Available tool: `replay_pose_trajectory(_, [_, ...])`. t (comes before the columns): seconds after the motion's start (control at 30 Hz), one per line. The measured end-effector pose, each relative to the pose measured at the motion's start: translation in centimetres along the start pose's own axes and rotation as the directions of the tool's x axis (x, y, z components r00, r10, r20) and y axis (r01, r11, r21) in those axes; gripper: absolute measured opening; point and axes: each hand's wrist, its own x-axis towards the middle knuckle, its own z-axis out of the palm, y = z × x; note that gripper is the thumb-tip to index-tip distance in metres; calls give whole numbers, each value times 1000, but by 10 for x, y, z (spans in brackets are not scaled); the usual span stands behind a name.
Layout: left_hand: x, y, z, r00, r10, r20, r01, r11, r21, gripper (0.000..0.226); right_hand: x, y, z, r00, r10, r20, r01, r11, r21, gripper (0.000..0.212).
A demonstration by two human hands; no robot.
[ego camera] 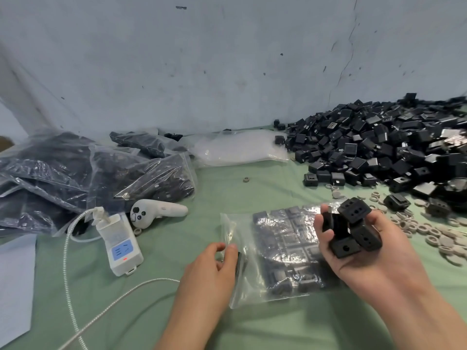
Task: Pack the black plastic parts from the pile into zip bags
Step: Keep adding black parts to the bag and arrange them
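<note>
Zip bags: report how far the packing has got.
Done: several filled bags lie heaped at the left. In hand: the left hand pinches the mouth of a part-filled zip bag; the right hand holds a handful of black parts. Left: a large pile at the right.

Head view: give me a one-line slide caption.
Mid-pack: right hand cups black parts beside a part-filled zip bag whose edge the left hand pinches.

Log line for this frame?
phase: filling | left hand: pinches zip bag mouth | right hand: holds black parts | pile: right
</note>
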Motion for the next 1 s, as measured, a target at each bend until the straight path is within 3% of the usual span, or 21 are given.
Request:
replay_pose_trajectory(0.17, [-4,1,0,999,-42,27,43,997,-66,47,-7,4,-1,1000,-5,3,5,1000,21,32])
replay_pose_trajectory(0.3, [-4,4,-3,994,-92,60,107,944,-313,47,-8,6,-1,1000,-9,-18,9,1000,8,29])
replay_pose_trajectory(0.4, [-1,4,-2,984,-101,149,155,892,-424,38,-8,8,-1,1000,-7,-25,8,1000,24,28])
replay_pose_trajectory(0.53, [5,5,3,956,-68,286,195,874,-446,39,-6,10,-2,1000,-4,-23,5,1000,28,30])
replay_pose_trajectory(0.7, [15,7,8,978,-18,209,127,844,-522,33,-4,9,0,1000,-4,-12,4,1000,17,31])
replay_pose_trajectory(0.77, [19,12,8,967,-62,248,213,729,-650,31,-2,8,0,1000,0,-25,1,1000,19,30])
replay_pose_trajectory(0.87, [23,19,3,933,-122,340,357,453,-817,22,4,6,-2,999,8,-32,-8,1000,-3,40])
replay_pose_trajectory(0.93, [30,18,-1,913,-177,368,405,290,-867,15,8,4,-2,999,4,-41,-4,1000,4,37])
replay_pose_trajectory(1.0, [36,16,-5,897,-215,386,428,203,-881,9,12,3,-2,999,0,-38,1,1000,22,35])
